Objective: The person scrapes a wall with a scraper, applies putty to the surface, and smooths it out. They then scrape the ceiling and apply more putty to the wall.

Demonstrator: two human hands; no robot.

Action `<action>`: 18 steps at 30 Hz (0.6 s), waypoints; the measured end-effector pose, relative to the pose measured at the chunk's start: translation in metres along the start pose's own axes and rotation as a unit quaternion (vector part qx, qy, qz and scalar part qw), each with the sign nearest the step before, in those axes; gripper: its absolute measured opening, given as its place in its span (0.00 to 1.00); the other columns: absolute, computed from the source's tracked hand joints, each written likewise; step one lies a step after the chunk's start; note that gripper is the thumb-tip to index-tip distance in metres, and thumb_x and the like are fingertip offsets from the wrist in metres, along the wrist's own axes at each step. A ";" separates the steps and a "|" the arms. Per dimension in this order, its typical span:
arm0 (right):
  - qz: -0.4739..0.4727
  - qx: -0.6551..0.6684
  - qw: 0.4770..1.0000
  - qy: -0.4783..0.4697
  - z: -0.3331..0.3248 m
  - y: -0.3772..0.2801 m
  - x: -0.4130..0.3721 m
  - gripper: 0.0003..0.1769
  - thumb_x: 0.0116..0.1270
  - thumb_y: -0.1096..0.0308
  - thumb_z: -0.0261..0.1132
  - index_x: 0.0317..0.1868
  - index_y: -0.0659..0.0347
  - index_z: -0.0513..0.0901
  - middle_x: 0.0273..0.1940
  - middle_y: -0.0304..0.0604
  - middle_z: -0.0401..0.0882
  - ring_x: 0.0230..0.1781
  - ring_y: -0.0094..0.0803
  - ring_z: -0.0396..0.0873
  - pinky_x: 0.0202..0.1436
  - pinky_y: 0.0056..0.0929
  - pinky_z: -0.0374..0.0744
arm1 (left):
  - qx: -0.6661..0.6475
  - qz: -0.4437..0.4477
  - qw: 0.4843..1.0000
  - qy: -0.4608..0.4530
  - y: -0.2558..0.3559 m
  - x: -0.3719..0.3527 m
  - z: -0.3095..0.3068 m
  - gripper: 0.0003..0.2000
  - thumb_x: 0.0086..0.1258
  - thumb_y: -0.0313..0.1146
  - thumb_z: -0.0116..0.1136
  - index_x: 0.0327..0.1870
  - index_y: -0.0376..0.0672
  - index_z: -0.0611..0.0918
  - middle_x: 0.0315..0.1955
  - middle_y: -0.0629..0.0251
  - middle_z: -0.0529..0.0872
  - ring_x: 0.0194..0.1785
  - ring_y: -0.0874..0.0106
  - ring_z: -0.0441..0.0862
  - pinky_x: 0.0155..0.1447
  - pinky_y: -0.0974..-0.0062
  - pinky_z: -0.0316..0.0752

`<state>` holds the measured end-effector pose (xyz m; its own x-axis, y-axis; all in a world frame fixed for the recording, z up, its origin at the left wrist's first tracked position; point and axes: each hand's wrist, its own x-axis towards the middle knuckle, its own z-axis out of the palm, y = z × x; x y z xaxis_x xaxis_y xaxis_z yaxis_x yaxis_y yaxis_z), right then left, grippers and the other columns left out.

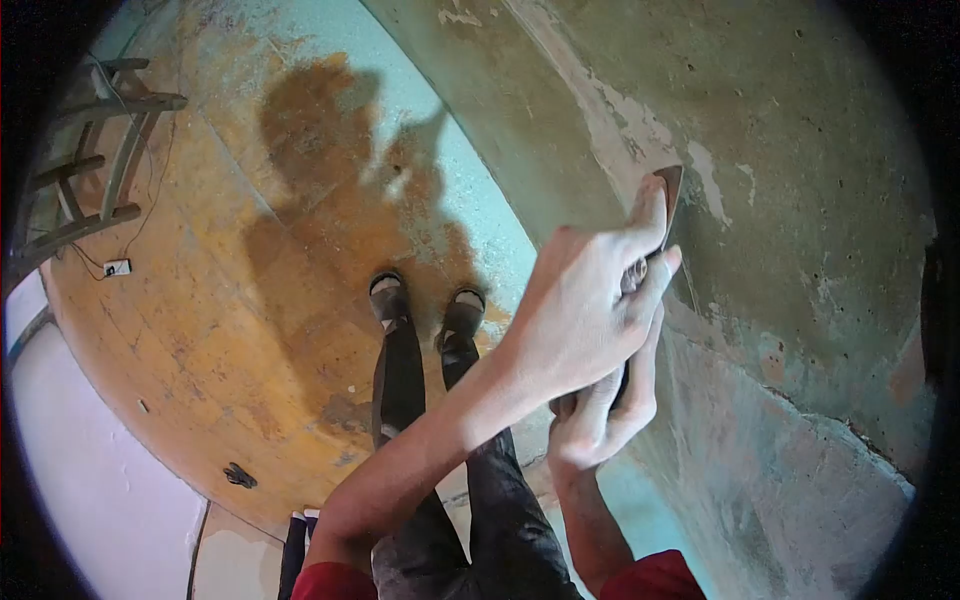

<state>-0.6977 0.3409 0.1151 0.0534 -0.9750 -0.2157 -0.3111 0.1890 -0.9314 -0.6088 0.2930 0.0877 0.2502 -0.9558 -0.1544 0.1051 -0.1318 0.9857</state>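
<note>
A thin metal blade, seen nearly edge-on, stands close to the worn greenish-brown wall. My left hand reaches across from the lower left, with its fingertips pressed on the blade. Just below it, my right hand is closed round a dark object, perhaps the tool's handle, mostly hidden by its fingers. The two hands overlap. Pale patches mark the wall beside the blade tip.
Wooden ladder-like frame at upper left. White socket block with a cord and dark glove-like item on the stained orange floor. A person's dark-clothed leg shows at the bottom. White surface at left.
</note>
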 end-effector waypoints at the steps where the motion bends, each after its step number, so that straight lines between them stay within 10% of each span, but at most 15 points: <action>1: 0.000 -0.002 1.000 0.003 0.001 -0.002 0.003 0.29 0.80 0.65 0.47 0.75 0.73 0.62 0.61 0.56 0.78 0.58 0.27 0.76 0.59 0.26 0.73 | 0.007 -0.019 1.000 -0.015 0.002 0.004 -0.005 0.22 0.76 0.30 0.56 0.69 0.34 0.74 0.18 0.72 0.76 0.24 0.86 0.64 0.24 0.78 0.64; 3: 0.100 -0.052 0.992 -0.050 0.005 -0.004 0.014 0.29 0.80 0.65 0.47 0.75 0.73 0.61 0.63 0.57 0.76 0.61 0.32 0.76 0.63 0.28 0.73 | -0.024 -0.052 0.998 0.006 -0.006 0.017 -0.012 0.22 0.75 0.29 0.57 0.69 0.35 0.75 0.17 0.73 0.75 0.25 0.86 0.65 0.26 0.80 0.65; 7: -0.088 -0.092 0.992 0.025 0.005 0.022 -0.002 0.30 0.77 0.68 0.49 0.74 0.75 0.62 0.63 0.57 0.76 0.61 0.34 0.76 0.63 0.29 0.73 | -0.033 -0.028 0.999 0.015 -0.001 -0.005 0.002 0.20 0.75 0.27 0.55 0.66 0.32 0.76 0.15 0.69 0.69 0.25 0.87 0.66 0.26 0.80 0.66; 15: 0.009 -0.021 1.000 0.013 -0.012 0.031 -0.011 0.30 0.76 0.68 0.47 0.74 0.75 0.61 0.64 0.58 0.76 0.60 0.33 0.76 0.61 0.29 0.73 | 0.021 0.023 0.999 0.018 -0.014 -0.007 0.018 0.23 0.74 0.27 0.56 0.69 0.29 0.73 0.17 0.68 0.70 0.24 0.87 0.66 0.24 0.80 0.64; 16: 0.037 -0.027 0.998 0.033 -0.022 0.031 -0.019 0.26 0.78 0.64 0.51 0.67 0.76 0.70 0.46 0.43 0.81 0.34 0.18 0.74 0.33 0.18 0.71 | 0.028 0.008 1.000 0.008 -0.009 -0.011 0.022 0.24 0.74 0.28 0.57 0.70 0.31 0.71 0.17 0.65 0.74 0.23 0.86 0.68 0.24 0.78 0.66; 18: 0.008 -0.049 0.999 0.002 -0.037 0.028 -0.006 0.27 0.77 0.66 0.49 0.70 0.75 0.67 0.53 0.49 0.80 0.46 0.24 0.75 0.46 0.21 0.72 | 0.020 -0.008 1.000 0.016 -0.005 -0.013 0.028 0.25 0.74 0.28 0.56 0.71 0.31 0.71 0.17 0.65 0.75 0.23 0.86 0.68 0.23 0.79 0.66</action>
<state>-0.7416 0.3480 0.1010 0.0445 -0.9725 -0.2286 -0.4025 0.1920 -0.8951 -0.6400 0.2986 0.0864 0.2804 -0.9443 -0.1724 0.0707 -0.1588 0.9848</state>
